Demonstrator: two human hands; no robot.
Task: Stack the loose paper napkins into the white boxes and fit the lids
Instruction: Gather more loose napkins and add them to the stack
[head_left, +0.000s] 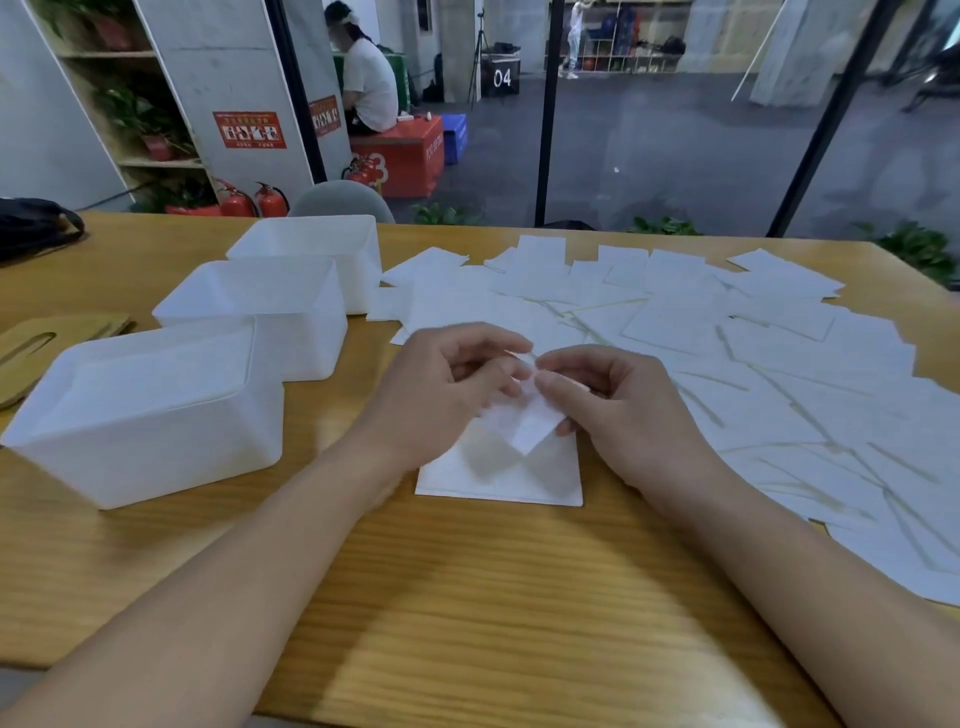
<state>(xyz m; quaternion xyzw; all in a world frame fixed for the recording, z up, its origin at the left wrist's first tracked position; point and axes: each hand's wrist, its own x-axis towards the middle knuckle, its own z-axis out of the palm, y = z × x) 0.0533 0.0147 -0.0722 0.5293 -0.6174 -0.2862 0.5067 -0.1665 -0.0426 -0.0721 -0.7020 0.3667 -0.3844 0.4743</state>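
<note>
Both hands, left hand (457, 384) and right hand (613, 400), pinched one napkin (524, 421) above a small stack (498, 473). Three white boxes (156, 410) left of them looked empty, lids (47, 348) off. Loose napkins (727, 338) right: nearly everything remained.

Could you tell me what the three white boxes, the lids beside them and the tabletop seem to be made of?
White boxes: probably plastic, matte and slightly translucent, with smooth moulded rims and rounded corners. Lids: look like light wood or bamboo, tan, with a slot cut in the top one; partly hidden, so unsure. Tabletop: wood or wood-look laminate, yellowish streaked grain with a soft sheen.
</note>
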